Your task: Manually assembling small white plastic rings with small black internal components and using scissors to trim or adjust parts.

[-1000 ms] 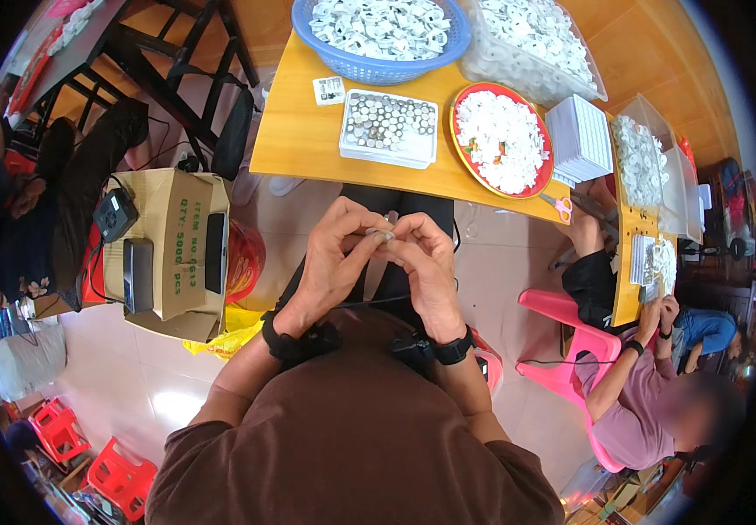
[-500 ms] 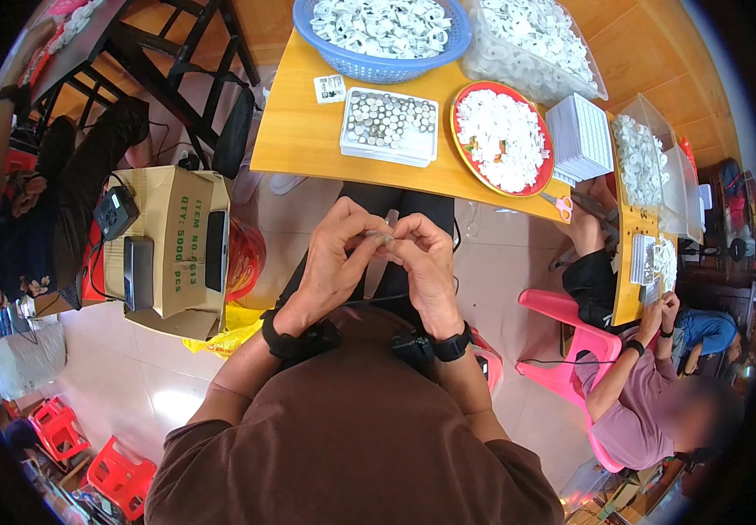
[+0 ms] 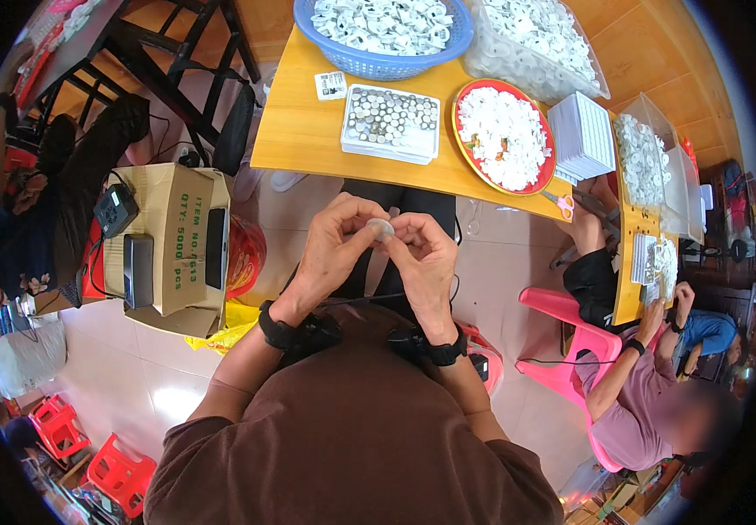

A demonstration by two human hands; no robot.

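My left hand (image 3: pixel 332 249) and my right hand (image 3: pixel 424 267) meet above my lap, in front of the table edge. Between their fingertips is a small, round, whitish piece (image 3: pixel 381 229), pinched from both sides; its exact kind is too small to make out. Beyond the hands, a shallow white container (image 3: pixel 388 152) holds many small silver discs that look like button cells. To its right, a red plate with a yellow rim (image 3: pixel 542 168) is heaped with small white plastic parts.
On the wooden table (image 3: pixel 295 131) stand a blue basket (image 3: pixel 386 66) and a clear bin (image 3: pixel 509 68) of white parts, stacked white trays (image 3: pixel 582 136) and scissors (image 3: pixel 563 205). A cardboard box (image 3: pixel 181 245) stands left; a co-worker (image 3: pixel 632 402) sits right on a pink chair (image 3: pixel 557 337).
Both hands have shifted slightly, and the round piece now shows its face between the fingertips, where it was mostly covered before. The co-worker's hands at the right have moved a little.
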